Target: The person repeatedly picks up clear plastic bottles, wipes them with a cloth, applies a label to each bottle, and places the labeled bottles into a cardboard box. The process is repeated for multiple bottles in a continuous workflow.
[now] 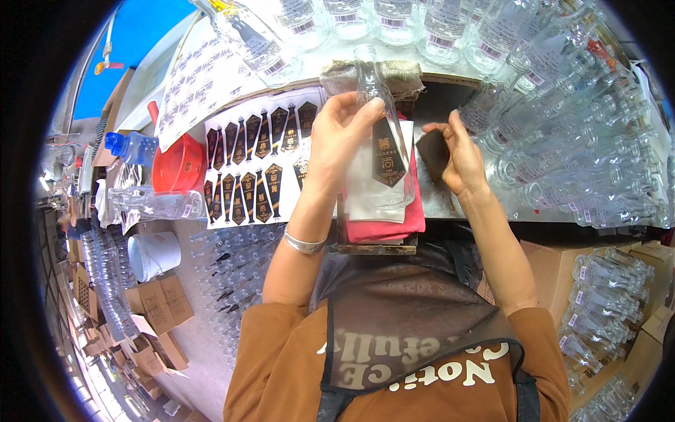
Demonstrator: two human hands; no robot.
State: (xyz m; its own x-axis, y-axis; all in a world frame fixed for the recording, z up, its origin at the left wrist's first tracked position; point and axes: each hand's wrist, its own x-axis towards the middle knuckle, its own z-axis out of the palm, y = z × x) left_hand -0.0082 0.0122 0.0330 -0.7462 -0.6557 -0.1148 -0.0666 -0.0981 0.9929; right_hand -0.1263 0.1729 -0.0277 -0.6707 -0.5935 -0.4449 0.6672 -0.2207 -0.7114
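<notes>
My left hand (336,133) is closed around the neck of a clear glass bottle (366,76), thumb on top. The bottle lies with its neck away from me and its base toward me. A black tie-shaped label (387,165) with gold print sits on its body. Under it are a white cloth (357,200) and a pink cloth (415,224) on a small stand; a rolled rag (408,79) lies by the neck. Just right of the bottle, my right hand (464,162) pinches a dark flat piece (434,156), apart from the glass.
A sheet of tie-shaped labels (242,169) lies to the left, beside a red basin (177,165) and a lying bottle (158,205). Many upright bottles (548,126) crowd the far and right sides of the table. A white bucket (153,257) and cardboard boxes (160,306) stand on the floor.
</notes>
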